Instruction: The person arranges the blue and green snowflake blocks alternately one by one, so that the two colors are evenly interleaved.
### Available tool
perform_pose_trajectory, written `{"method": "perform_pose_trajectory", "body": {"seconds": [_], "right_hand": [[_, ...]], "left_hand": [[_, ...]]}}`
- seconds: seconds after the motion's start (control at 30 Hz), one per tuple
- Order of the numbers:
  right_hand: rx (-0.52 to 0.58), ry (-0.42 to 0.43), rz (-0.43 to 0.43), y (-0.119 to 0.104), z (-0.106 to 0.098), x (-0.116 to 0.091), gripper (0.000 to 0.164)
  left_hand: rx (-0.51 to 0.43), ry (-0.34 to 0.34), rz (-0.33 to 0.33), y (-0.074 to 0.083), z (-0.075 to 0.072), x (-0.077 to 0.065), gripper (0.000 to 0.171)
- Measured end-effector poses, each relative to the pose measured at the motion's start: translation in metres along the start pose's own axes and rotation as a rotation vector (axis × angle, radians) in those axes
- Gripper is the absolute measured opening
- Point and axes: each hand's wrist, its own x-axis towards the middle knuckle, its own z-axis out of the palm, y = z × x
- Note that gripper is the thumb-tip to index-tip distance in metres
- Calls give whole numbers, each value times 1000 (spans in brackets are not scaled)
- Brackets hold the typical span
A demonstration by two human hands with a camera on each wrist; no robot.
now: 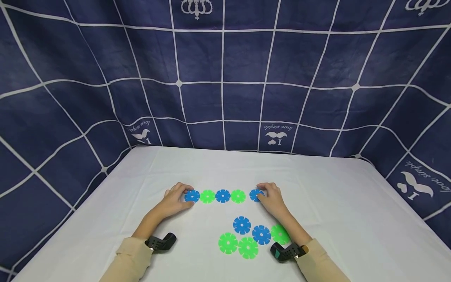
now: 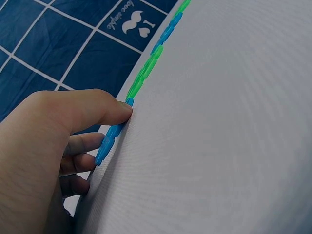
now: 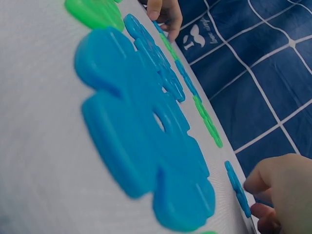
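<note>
A row of flat, notched snowflake discs lies on the white table. My left hand (image 1: 175,201) holds the blue disc (image 1: 194,193) at the row's left end, thumb on the near edge and fingers at the far edge. To its right follow a green disc (image 1: 207,193), a blue disc (image 1: 222,192) and another green disc (image 1: 238,193), edge to edge. Beyond a small gap, my right hand (image 1: 273,199) pinches one more blue disc (image 1: 254,195) between thumb and fingers. In the right wrist view this blue disc (image 3: 236,185) lies flat, apart from the green one.
Nearer to me are two loose blue discs (image 1: 241,220) and several green discs (image 1: 228,239); the right forearm partly covers one green disc (image 1: 279,234). A dark blue gridded cloth (image 1: 243,58) hangs behind the table (image 1: 317,188). Both wrists wear black camera bands.
</note>
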Motion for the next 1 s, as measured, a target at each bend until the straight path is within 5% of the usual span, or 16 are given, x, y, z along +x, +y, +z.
{"method": "perform_pose_trajectory", "body": {"seconds": [1.0], "right_hand": [[-148, -54, -97, 0, 2, -2, 31]], "left_hand": [[-2, 5, -1, 1, 0, 0, 44]]}}
